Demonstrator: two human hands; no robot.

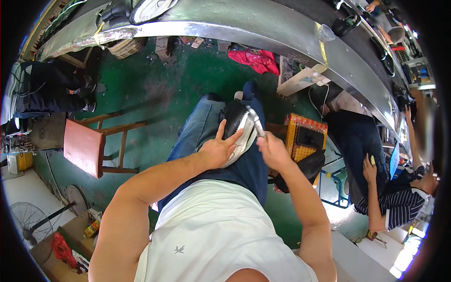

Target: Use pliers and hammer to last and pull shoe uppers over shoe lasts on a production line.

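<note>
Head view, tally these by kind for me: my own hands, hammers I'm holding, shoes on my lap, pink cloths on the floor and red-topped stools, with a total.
Your left hand and right hand: 2
Hammer: 1
Shoe: 1
Pink cloth: 1
Red-topped stool: 1
Total: 6

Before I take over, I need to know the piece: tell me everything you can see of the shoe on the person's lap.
The shoe looks leathery, black on the left and whitish on the right, with a stitch-like line between. It lies lengthwise on the blue jeans. The left hand rests on it, fingers spread; whether the hammer touches it is unclear.
</note>
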